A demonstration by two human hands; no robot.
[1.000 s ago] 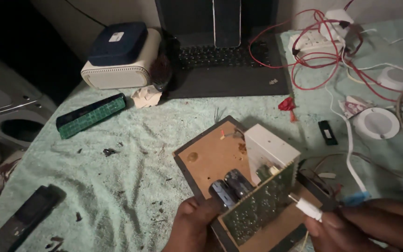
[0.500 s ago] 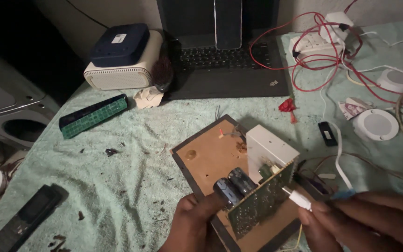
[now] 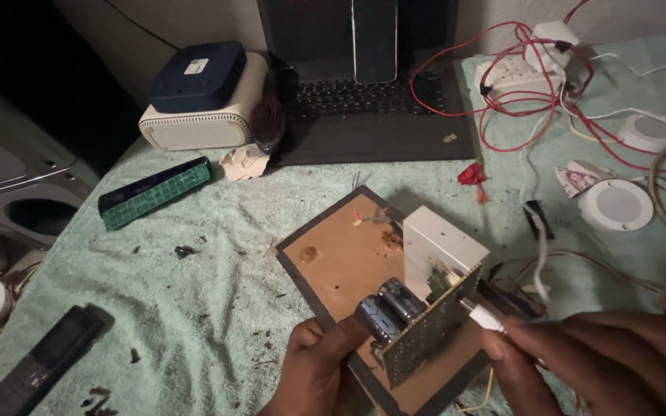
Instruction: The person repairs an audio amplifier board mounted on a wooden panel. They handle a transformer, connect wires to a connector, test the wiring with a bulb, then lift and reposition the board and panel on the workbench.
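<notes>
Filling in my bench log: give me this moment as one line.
left hand holds circuit board over brown board | right hand holds white plug at board edge | green towel beneath

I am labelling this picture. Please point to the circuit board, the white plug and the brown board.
circuit board (image 3: 429, 335), head view, its green face.
white plug (image 3: 486, 317), head view, its body.
brown board (image 3: 341, 262), head view, bare top.

Both hands, left (image 3: 319, 370) and right (image 3: 607, 356), are bare, without gloves, rings or sleeves.

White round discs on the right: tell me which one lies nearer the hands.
The larger disc, beside the crumpled wrapper; the smaller one sits farther back among the wires.
</notes>
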